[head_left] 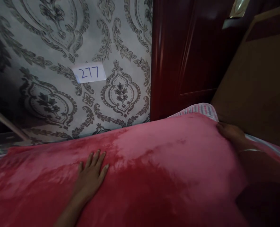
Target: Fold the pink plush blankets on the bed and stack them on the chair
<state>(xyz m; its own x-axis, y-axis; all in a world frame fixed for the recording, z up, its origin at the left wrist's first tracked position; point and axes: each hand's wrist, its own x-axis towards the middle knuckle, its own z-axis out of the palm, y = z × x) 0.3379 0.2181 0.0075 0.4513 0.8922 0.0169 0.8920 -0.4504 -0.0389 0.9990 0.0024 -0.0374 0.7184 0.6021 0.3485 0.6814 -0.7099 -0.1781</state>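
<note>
A red and pink plush bed cover spreads across the mattress before me. Flat on its left part lies my left hand, palm down with the fingers spread, holding nothing. At the far right corner my right hand, with a thin bangle at the wrist, has its fingers closed at the cover's edge. Shadow and the cloth hide part of those fingers. Beneath that corner the striped mattress shows its pale piping, and it shows again along the right side.
Behind the bed stands a wall with grey patterned wallpaper, bearing a paper label marked 277. A dark red wooden door adjoins it. A large brown panel stands close on the right. A pale rod slants at the left.
</note>
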